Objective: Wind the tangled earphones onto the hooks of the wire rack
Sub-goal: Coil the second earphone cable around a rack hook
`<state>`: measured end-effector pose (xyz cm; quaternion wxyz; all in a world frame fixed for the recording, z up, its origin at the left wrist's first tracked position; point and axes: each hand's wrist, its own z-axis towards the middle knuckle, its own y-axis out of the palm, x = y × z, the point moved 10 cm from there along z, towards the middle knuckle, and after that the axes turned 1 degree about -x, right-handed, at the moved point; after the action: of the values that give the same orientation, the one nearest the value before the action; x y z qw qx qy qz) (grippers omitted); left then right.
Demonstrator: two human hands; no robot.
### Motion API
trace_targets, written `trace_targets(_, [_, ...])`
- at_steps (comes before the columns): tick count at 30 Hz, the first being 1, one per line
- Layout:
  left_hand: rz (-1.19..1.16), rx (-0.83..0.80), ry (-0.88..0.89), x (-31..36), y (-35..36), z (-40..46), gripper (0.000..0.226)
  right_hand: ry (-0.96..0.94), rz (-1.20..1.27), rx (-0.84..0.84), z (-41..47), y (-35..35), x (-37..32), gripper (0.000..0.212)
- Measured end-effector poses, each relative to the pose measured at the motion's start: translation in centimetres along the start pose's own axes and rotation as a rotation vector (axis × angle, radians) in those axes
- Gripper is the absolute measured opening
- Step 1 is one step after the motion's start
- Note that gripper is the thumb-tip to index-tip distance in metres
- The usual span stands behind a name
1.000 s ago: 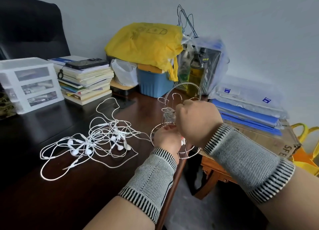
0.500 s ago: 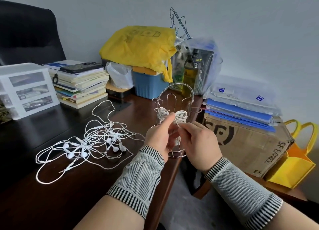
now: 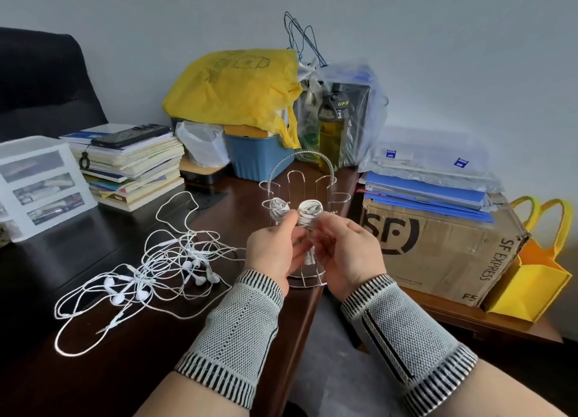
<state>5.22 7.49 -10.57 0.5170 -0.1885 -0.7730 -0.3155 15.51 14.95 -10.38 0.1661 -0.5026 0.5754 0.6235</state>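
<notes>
A wire rack [image 3: 301, 179] is stood at the right edge of a dark wooden desk [image 3: 103, 363], and two small coils of white cord are seen on its hooks: a left coil [image 3: 276, 208] and a right coil [image 3: 309, 212], side by side at mid height. The right coil is pinched from both sides. It is touched at its left by the thumb and fingertips of the left hand [image 3: 275, 254], and it is gripped at its right by the curled fingers of the right hand [image 3: 347, 257]. Earbud ends are seen hanging between the two palms. Grey knit wrist bands with striped cuffs are worn on both forearms.

To the left of the rack, a tangle of white earphones [image 3: 147, 269] is spread loosely on the desk, well apart from the hands. Farther left, a stack of books [image 3: 134, 169] with a phone [image 3: 129, 135] on top and a clear drawer unit [image 3: 40, 182] are placed. At the far side, a blue bin [image 3: 258, 157] under a yellow bag [image 3: 234, 88] is seen. To the right, a cardboard box [image 3: 438, 247] is set under blue folders [image 3: 428, 194], with a yellow tote [image 3: 531, 276] beside it.
</notes>
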Motion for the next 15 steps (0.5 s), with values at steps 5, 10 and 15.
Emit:
trace_targets(5, [0.955, 0.224, 0.687, 7.9, 0.0, -2.5, 0.025, -0.002, 0.043, 0.046, 0.0, -0.2, 0.2, 0.01])
trace_targets(10, [1.336, -0.019, 1.097, 9.8, 5.0, -4.4, 0.026, 0.022, 0.143, 0.093, -0.6, -0.2, 0.7, 0.015])
trace_targets(15, [1.471, -0.179, 1.02, 8.6, 6.1, -3.0, 0.027, 0.067, 0.261, 0.154, -0.9, -0.4, 1.3, 0.009])
